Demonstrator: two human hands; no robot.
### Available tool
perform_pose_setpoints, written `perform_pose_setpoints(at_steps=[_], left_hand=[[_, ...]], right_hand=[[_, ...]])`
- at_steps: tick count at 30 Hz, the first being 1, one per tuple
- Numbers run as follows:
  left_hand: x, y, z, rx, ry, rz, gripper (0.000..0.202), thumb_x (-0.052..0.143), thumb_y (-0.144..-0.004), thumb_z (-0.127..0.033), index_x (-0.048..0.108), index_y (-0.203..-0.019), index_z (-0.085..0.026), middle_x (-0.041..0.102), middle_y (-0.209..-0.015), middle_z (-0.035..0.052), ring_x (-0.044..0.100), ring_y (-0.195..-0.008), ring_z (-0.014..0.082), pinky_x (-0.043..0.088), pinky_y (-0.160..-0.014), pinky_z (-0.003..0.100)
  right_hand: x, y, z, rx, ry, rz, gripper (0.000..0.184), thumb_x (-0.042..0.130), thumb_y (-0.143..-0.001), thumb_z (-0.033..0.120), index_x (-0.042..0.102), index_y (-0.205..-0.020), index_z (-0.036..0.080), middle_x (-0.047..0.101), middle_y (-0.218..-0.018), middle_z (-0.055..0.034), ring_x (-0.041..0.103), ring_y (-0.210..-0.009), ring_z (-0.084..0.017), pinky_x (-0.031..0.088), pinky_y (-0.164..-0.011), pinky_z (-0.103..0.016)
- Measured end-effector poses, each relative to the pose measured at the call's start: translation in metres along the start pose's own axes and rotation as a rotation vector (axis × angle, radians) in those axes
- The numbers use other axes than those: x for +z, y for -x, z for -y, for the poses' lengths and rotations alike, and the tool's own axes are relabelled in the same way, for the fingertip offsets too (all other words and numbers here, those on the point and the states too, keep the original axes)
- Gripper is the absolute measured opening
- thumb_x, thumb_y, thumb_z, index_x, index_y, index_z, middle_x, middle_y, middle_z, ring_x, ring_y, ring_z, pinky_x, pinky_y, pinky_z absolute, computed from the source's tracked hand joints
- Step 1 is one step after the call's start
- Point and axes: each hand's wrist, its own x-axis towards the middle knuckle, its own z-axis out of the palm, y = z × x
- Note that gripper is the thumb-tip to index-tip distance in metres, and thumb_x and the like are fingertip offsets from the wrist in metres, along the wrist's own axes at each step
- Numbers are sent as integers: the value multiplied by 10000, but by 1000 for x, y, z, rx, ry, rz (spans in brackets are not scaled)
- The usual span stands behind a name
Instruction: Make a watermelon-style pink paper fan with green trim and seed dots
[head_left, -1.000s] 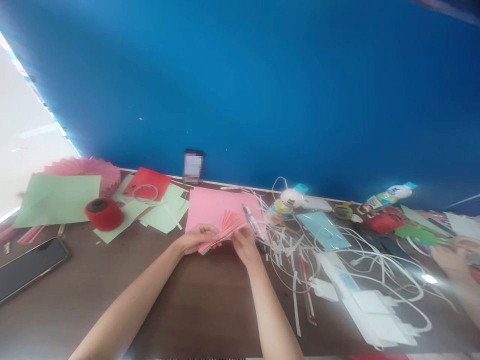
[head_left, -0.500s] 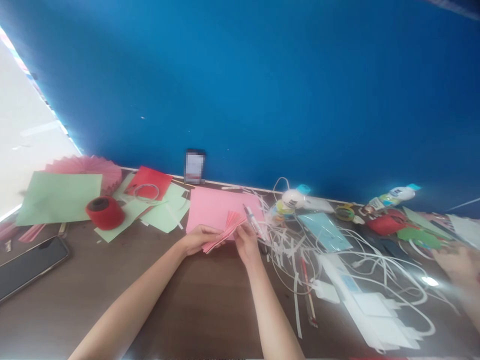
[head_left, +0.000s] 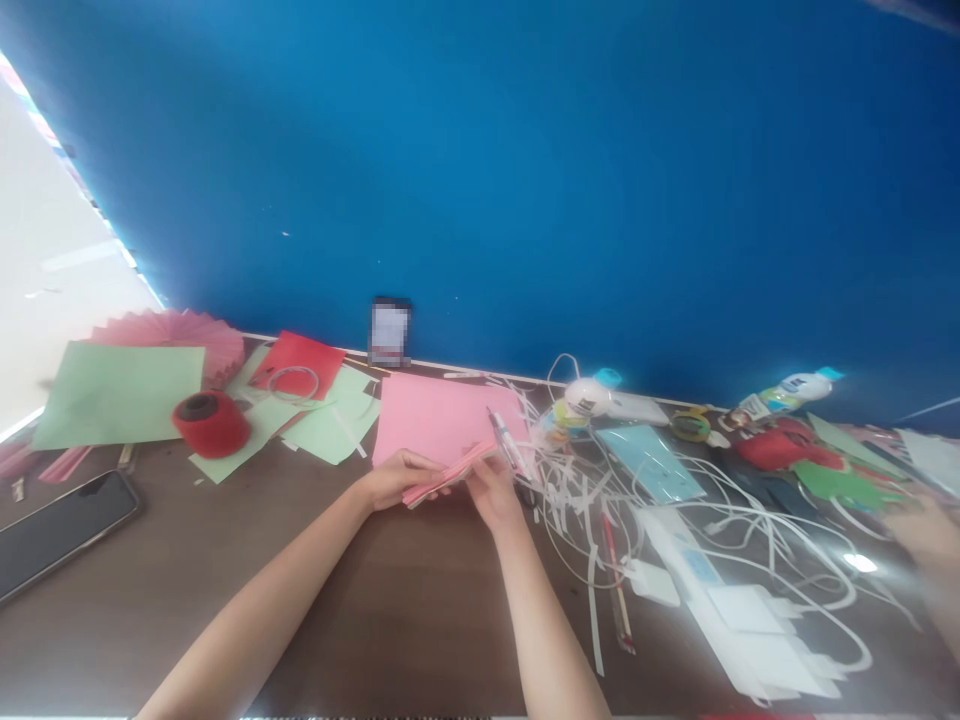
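Between my two hands is a narrow, pleated strip of pink paper (head_left: 448, 474), tilted up toward the right. My left hand (head_left: 401, 481) is closed on its lower left end. My right hand (head_left: 493, 486) grips the upper right end with thumb and fingers. Behind the strip a flat pink sheet (head_left: 439, 412) lies on the dark brown table (head_left: 390, 620). A white pen-like marker (head_left: 510, 440) rests on that sheet, just beyond my right hand.
At left are a red tape roll (head_left: 210, 424), green sheets (head_left: 120, 395), a pink paper fan (head_left: 169, 335) and a phone (head_left: 67, 535). Right of my hands lie tangled white cables, a power strip (head_left: 705, 600) and a glue bottle (head_left: 589, 398). Another person's hand (head_left: 926, 530) is at far right.
The pleated pink paper, fanned out at its right end before, is now pressed into a narrow strip. My hands stay almost in place. The other person's hand has shifted slightly right.
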Motion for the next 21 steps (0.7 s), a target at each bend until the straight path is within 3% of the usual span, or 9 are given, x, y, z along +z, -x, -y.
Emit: perform_pose_setpoints(at_steps=[2, 5, 9, 16, 21], left_hand=[[4, 1, -2, 104, -92, -74, 300, 632, -718, -326, 686, -932, -123, 682, -816, 119, 619, -671, 179, 483, -582, 255], [10, 1, -1, 302, -341, -242, 262, 656, -685, -329, 691, -892, -172, 675, -913, 82, 617, -797, 202, 490, -693, 277], [8, -1, 7, 343, -572, -379, 223, 615, -719, -335, 690, -862, -181, 681, -913, 55, 616, -851, 200, 481, -781, 302], [3, -2, 14, 409, -732, -363, 194, 519, -791, -304, 659, -845, -182, 678, -838, 41, 617, -769, 163, 484, -700, 266], [3, 0, 13, 405, -788, -345, 321, 608, -720, -351, 612, -986, -172, 660, -884, 52, 602, -779, 173, 467, -690, 264]], right_hand=[[2, -2, 0, -20, -56, -69, 202, 752, -578, 280, 641, -730, 209, 656, -756, -4, 618, -755, -156, 503, -684, -290], [4, -4, 1, -56, -67, -146, 196, 754, -574, 253, 638, -722, 201, 651, -741, 1, 619, -775, -155, 491, -726, -302], [5, -4, 3, -85, -62, -189, 173, 748, -575, 243, 631, -691, 188, 653, -731, -3, 612, -782, -155, 469, -769, -318], [5, -2, -1, -99, 10, -253, 143, 715, -611, 230, 630, -713, 177, 669, -739, -14, 614, -804, -170, 456, -760, -322], [9, 2, -3, -139, 148, -262, 179, 697, -628, 256, 625, -757, 155, 676, -768, -41, 624, -802, -197, 466, -747, -345]])
